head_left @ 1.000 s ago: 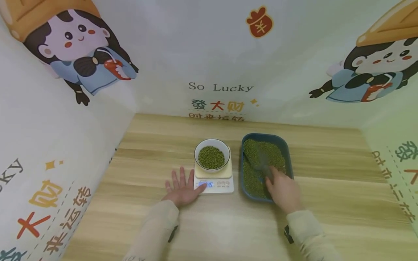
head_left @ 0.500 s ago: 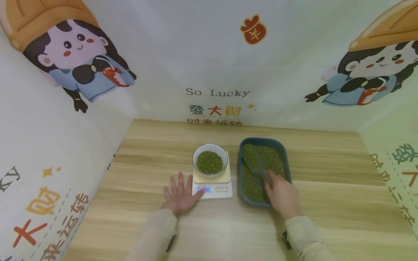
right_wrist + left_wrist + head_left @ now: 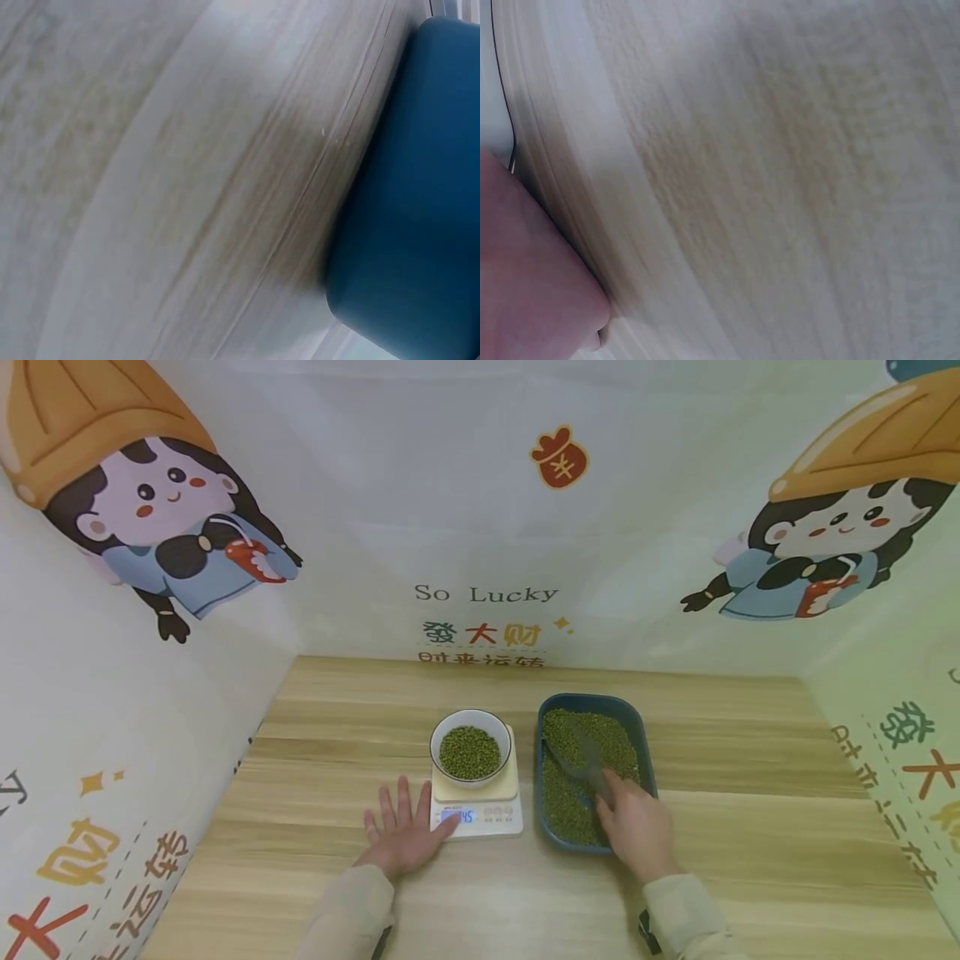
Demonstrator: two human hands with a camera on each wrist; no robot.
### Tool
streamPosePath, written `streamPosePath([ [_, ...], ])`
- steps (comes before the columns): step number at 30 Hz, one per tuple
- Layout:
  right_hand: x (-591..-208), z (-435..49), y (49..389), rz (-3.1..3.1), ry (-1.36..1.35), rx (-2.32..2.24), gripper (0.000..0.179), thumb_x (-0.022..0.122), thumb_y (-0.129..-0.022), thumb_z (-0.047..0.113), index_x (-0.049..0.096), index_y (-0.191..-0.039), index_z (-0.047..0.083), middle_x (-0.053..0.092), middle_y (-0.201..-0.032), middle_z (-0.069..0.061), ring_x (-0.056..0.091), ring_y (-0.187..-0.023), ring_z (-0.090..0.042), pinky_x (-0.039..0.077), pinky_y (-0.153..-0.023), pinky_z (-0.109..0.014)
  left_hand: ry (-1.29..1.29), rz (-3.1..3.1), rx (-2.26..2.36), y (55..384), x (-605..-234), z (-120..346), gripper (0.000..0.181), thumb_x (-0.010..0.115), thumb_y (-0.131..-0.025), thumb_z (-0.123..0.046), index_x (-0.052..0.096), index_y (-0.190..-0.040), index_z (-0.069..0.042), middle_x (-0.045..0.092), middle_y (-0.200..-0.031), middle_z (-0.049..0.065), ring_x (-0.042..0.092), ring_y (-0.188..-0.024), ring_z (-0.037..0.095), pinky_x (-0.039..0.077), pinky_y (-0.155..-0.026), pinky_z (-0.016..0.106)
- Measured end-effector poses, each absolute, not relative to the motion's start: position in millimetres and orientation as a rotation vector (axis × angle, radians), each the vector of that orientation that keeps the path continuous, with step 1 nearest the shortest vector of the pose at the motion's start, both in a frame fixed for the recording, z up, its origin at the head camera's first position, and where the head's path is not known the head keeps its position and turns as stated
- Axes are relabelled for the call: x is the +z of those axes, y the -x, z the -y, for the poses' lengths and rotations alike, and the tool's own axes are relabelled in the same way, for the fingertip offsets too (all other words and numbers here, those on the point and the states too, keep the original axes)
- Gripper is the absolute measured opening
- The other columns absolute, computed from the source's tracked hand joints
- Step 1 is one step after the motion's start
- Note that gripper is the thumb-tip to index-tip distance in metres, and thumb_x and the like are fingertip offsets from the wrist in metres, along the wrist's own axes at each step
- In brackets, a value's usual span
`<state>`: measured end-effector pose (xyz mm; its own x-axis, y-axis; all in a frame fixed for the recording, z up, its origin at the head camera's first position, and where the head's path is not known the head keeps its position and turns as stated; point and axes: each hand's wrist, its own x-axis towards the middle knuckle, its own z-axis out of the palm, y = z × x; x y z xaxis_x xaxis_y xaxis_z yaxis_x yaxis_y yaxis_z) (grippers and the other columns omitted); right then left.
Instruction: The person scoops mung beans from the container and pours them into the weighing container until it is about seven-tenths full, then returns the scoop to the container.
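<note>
A white bowl (image 3: 441, 737) with a dark rim holds green beans (image 3: 469, 752) and stands on a white kitchen scale (image 3: 495, 827) with a lit display. My left hand (image 3: 405, 842) lies with fingers spread on the table, its thumb over the scale's front left corner at the display. To the right is a blue tray (image 3: 651, 760) of green beans. My right hand (image 3: 637, 822) grips the handle of a grey translucent scoop (image 3: 587, 760), whose head lies in the tray's beans. In the right wrist view the tray's outer wall fills the right side; that hand is out of sight there.
The wood-grain table (image 3: 750, 827) is bounded by a printed white backdrop (image 3: 360, 568) at the back and both sides. A narrow gap separates scale and tray. A black strap (image 3: 648, 932) shows at the right wrist.
The head view has tilted, so everything sits lower and slightly further left in it. Both hands, the bowl and the scoop keep nearly the same places relative to each other.
</note>
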<state>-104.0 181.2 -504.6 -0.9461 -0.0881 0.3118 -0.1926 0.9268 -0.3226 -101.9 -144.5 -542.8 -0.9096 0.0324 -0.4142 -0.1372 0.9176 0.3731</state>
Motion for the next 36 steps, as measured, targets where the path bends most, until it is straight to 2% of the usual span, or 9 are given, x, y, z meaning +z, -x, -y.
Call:
streamPosePath([
  [7,-505.1,-180.6,105.0,2.772,-0.206,0.511,0.038,0.064,-0.079,0.018,0.059,-0.114,0.005,0.061,-0.074,-0.01,0.047,-0.047,-0.015,0.04,-0.041,-0.031,0.078,-2.65,0.567,102.1,-542.4,144.7,0.088,0.015,-0.075,-0.079,-0.007,-0.143,-0.027,-0.033,-0.14,0.004,-0.038,-0.12,0.031,-0.031,-0.083,0.049],
  [17,-502.0,-179.0,104.4,2.758,-0.169,0.519,0.04,0.063,-0.08,0.016,0.056,-0.118,0.006,0.061,-0.079,-0.01,0.045,-0.046,-0.015,0.036,-0.038,-0.03,0.077,-2.642,0.547,104.3,-541.8,144.3,0.09,0.014,-0.073,-0.081,-0.008,-0.142,-0.028,-0.035,-0.139,0.003,-0.039,-0.119,0.029,-0.032,-0.082,0.048],
  [36,-504.8,-179.4,103.7,2.738,-0.177,0.559,0.043,0.062,-0.081,0.015,0.052,-0.122,0.007,0.059,-0.077,-0.01,0.05,-0.05,-0.019,0.041,-0.041,-0.034,0.089,-2.652,0.544,101.1,-540.6,143.1,0.09,0.014,-0.074,-0.08,-0.007,-0.143,-0.027,-0.032,-0.141,0.004,-0.037,-0.121,0.029,-0.03,-0.085,0.049],
])
